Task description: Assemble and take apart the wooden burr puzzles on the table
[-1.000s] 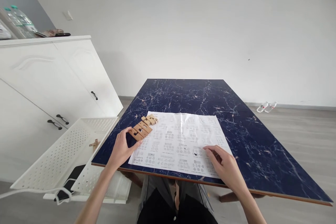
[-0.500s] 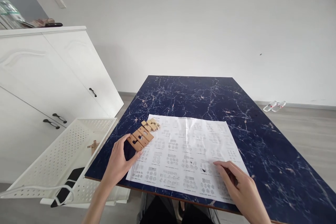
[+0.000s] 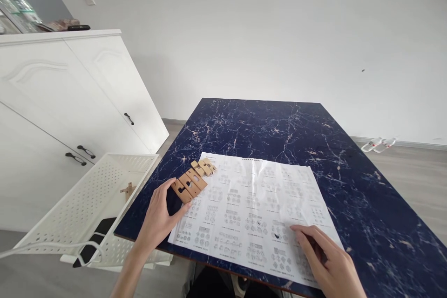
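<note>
My left hand (image 3: 158, 218) has thumb and fingers closed round the near end of a row of flat wooden plates (image 3: 189, 186) with cut-out shapes and dark printed digits. The plates lie side by side at the left edge of a large printed sheet (image 3: 237, 186). Touching their far end are several small notched wooden blocks (image 3: 203, 166). At the sheet's right side rests my right hand (image 3: 323, 253), index finger pointing left, thumb close beneath it and the other fingers curled. Nothing shows in that hand. Rows of small grey diagrams cover the creased sheet.
The sheet lies on a dark blue marbled table (image 3: 251, 123). To its left stand a white perforated basket (image 3: 70, 209), with a wooden piece (image 3: 128, 191) inside, and a white cabinet (image 3: 87, 88). Plastic bottles (image 3: 379, 145) are on the floor at right.
The whole view has shifted slightly, so table and sheet appear a little farther right. Both hands keep nearly the same pose on the plates and the sheet.
</note>
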Available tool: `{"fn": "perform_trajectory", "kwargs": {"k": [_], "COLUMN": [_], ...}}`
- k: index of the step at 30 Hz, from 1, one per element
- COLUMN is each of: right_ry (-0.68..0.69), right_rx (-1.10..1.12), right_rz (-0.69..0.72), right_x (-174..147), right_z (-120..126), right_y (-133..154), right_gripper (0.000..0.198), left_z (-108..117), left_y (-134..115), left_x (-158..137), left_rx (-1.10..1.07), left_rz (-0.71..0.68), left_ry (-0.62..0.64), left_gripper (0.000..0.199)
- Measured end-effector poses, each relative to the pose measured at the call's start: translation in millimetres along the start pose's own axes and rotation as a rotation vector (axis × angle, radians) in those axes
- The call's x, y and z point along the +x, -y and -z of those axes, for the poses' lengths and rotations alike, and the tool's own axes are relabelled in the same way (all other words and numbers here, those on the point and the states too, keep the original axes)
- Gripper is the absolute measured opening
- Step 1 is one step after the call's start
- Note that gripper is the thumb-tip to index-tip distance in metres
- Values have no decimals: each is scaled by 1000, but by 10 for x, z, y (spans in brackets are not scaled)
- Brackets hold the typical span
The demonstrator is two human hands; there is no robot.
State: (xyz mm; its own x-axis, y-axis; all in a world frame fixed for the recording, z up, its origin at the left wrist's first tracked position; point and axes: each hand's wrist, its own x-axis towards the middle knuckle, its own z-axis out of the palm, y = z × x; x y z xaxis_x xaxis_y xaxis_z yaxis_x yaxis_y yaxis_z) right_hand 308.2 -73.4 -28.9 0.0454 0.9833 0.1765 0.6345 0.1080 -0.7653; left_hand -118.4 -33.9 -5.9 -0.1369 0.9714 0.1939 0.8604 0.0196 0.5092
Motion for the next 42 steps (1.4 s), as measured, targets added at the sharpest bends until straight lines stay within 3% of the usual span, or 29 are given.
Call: {"fn": "perform_trajectory", "kwargs": {"k": [9,16,21,26,33,42], "right_ry": [18,38,31,10,0,12], "right_rx": [35,74,71,62,44,59], "right_rz": [-40,-20,-63,-42,-32,-29], "right_x": [-1,19,1,7,25,45], "right_z": [3,5,-11,-6,3,27], "right_y": [-2,-45,-37,-15,3,13], "right_gripper": [40,38,36,34,34,30], "left_z": [-4,-105,-108,-134,-230,-210], "left_y": [-101,-448,-690,-820,-869,-953], "left_x": [60,599,928,1058,1194,1361], "left_rx": [9,44,140,158,126,78], "left_rz": [-36,-129,-48,13,-61,-134], "left_ry": [-9,33,176,277,330,444], "left_gripper": [78,79,83,79,68,82]}}
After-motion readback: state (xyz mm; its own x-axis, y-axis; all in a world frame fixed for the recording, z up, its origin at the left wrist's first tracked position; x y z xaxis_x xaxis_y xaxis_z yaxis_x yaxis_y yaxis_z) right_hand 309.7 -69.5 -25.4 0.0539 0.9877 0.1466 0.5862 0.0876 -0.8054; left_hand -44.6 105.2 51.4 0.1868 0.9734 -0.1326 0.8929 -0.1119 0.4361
